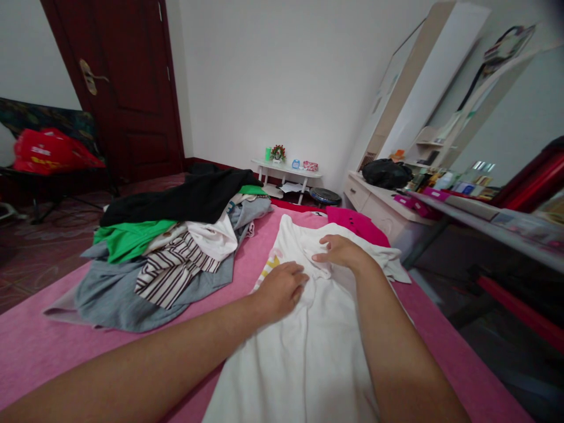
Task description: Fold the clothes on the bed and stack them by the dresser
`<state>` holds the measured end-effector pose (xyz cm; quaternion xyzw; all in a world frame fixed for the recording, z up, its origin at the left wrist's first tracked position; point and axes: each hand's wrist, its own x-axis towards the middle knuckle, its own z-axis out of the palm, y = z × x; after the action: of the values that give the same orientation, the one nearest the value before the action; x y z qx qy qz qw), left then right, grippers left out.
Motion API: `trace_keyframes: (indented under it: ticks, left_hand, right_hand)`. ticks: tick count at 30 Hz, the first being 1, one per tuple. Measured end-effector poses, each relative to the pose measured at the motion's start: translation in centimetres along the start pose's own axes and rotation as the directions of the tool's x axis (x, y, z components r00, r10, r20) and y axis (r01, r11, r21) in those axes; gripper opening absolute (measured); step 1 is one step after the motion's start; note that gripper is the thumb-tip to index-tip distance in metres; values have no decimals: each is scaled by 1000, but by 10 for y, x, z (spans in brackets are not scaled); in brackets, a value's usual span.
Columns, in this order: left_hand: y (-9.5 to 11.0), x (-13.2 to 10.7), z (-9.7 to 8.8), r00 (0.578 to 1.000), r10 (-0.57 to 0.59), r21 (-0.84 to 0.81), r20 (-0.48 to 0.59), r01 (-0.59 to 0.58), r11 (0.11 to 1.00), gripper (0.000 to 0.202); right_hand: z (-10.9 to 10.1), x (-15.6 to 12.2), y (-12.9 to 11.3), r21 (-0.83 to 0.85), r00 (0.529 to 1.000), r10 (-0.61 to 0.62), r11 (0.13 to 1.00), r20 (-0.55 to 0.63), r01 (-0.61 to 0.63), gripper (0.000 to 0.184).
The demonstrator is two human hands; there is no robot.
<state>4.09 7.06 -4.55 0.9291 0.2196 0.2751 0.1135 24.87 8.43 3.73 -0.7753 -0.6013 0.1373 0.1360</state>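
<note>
A white long garment [330,341] with a small yellow print lies spread over the pink bed cover [255,247] in front of me, its fabric bunched near the far end. My left hand [282,291] rests on its left side, fingers curled down into the cloth. Farther along, my right hand [341,251] is over the bunched part, thumb and fingers apart, touching the fabric. Beyond the white garment lies a folded bright pink cloth [352,223].
To the left is a heap of clothes, with black trousers [185,197], a green piece [136,238], a striped piece [176,267] and grey cloth [114,299]. A dresser [374,200] and a grey-edged table [480,217] stand on the right. A low white stand [286,168] is by the wall.
</note>
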Motion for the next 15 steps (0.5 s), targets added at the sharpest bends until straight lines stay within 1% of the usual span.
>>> trace_keyframes:
  ticks: [1, 2, 3, 4, 5, 7, 8, 9, 10, 11, 12, 13, 14, 15]
  left_hand:
    - [1, 0, -1, 1000, 0, -11, 2, 0, 1000, 28]
    - [2, 1, -2, 1000, -1, -25, 6, 1, 1000, 27]
    - [3, 1, -2, 1000, -7, -45, 13, 8, 999, 27]
    - [4, 1, -3, 1000, -27, -69, 16, 28, 997, 27]
    - [5, 1, -4, 998, -61, -99, 9, 62, 993, 27]
    - [6, 1, -5, 985, -169, -161, -45, 160, 974, 32]
    - [7, 1, -6, 971, -223, -190, -90, 203, 960, 35]
    - [7, 1, -7, 956, -259, -216, -138, 226, 950, 39]
    - [7, 0, -7, 947, -269, -237, -178, 224, 945, 44]
    - [6, 0, -7, 946, -256, -248, -200, 203, 947, 50]
    - [6, 0, -7, 953, -224, -249, -205, 170, 953, 56]
    - [6, 0, -7, 964, -181, -240, -193, 132, 962, 59]
    - [6, 0, -7, 976, -135, -221, -168, 96, 971, 60]
    - [6, 0, -6, 986, -93, -193, -136, 66, 979, 56]
  right_hand:
    - [0, -1, -1, -33, 999, 29, 999, 14, -28, 61]
    - [0, -3, -3, -39, 998, 53, 998, 46, -51, 59]
    - [-1, -6, -7, -22, 993, 57, 998, 99, -55, 53]
    - [-1, -9, -12, 18, 985, 34, 999, 172, -38, 45]
    - [-2, -13, -16, 78, 967, -19, 997, 253, -1, 36]
    - [-4, -19, -25, 228, 906, -168, 970, 389, 82, 21]
    - [-6, -21, -27, 289, 876, -222, 952, 428, 101, 18]
    - [-7, -21, -28, 326, 862, -245, 940, 444, 99, 20]
    - [-7, -20, -28, 343, 870, -241, 935, 430, 90, 24]
    - [-7, -18, -26, 348, 895, -219, 934, 388, 78, 27]
    - [-5, -14, -22, 344, 932, -182, 937, 315, 67, 29]
    - [-2, -9, -16, 332, 968, -134, 941, 211, 58, 27]
    - [1, -2, -10, 310, 993, -77, 949, 87, 47, 25]
    - [6, 4, -3, 281, 999, -14, 959, -43, 25, 23]
